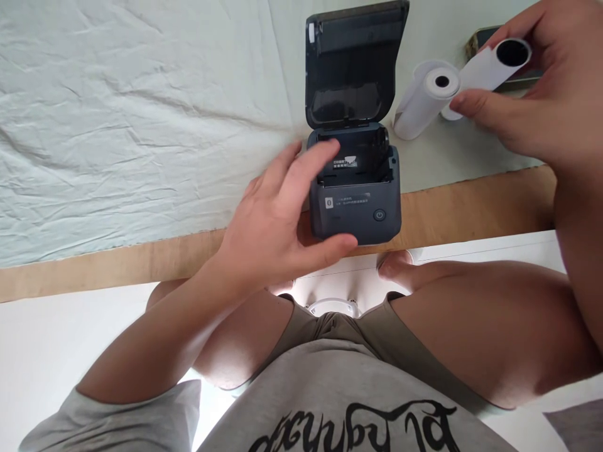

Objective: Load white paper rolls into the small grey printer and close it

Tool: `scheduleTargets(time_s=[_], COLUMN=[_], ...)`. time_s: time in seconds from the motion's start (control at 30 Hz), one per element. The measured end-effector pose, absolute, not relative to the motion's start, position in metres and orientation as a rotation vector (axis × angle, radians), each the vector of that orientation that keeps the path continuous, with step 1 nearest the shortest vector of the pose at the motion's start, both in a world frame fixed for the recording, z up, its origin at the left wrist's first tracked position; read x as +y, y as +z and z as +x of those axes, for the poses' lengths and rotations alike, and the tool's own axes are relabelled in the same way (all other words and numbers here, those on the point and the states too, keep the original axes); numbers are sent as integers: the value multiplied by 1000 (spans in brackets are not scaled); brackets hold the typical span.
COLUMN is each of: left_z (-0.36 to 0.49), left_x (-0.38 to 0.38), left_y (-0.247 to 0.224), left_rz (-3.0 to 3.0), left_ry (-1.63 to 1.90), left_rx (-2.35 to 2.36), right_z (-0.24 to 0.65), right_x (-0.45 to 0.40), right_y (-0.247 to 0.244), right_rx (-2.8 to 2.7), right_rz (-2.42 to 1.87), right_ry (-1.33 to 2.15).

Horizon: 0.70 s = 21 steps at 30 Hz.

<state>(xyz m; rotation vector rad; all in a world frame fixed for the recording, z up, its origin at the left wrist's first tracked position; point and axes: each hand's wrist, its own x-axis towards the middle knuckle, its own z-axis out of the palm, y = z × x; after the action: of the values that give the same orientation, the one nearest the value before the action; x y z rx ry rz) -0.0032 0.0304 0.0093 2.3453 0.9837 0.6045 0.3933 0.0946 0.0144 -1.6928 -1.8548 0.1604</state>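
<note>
A dark blue thermal printer (pixel 355 210) stands at the table's front edge with its black lid (pixel 351 69) raised. Its paper compartment holds no roll; a printed sticker shows inside. My left hand (pixel 277 207) spans the printer's left side, thumb along the front edge and index finger reaching over the compartment. To the right, my right hand (pixel 532 94) has thumb and fingers around a white paper roll (pixel 487 69) with a wide dark core. Touching or just beside it, a second paper roll (pixel 421 107) with a small core stands tilted, its loose end curling.
Behind my right hand lies a dark flat object like a phone (pixel 485 37), partly hidden. A wrinkled pale green cloth (pixel 141 125) covers the table, leaving a bare wooden edge (pixel 480 201) at the front. My legs are below that edge.
</note>
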Motion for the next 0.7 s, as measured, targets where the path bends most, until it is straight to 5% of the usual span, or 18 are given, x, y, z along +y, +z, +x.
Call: scheduleTargets(time_s=[0.1,0.33,0.7], left_z=[1,8,10], left_x=[25,19,19], left_y=[9,16,24], left_rz=[2454,2489,2449], left_ry=[617,556,474], left_rx=[1013,1105,1131], right_z=[386,371,336], right_x=[92,65,76], right_y=[19,21,27], right_rx=[-1804,-1928,-2148], right_rz=[-1967,-1574,-1637], right_ry=[190,148,184])
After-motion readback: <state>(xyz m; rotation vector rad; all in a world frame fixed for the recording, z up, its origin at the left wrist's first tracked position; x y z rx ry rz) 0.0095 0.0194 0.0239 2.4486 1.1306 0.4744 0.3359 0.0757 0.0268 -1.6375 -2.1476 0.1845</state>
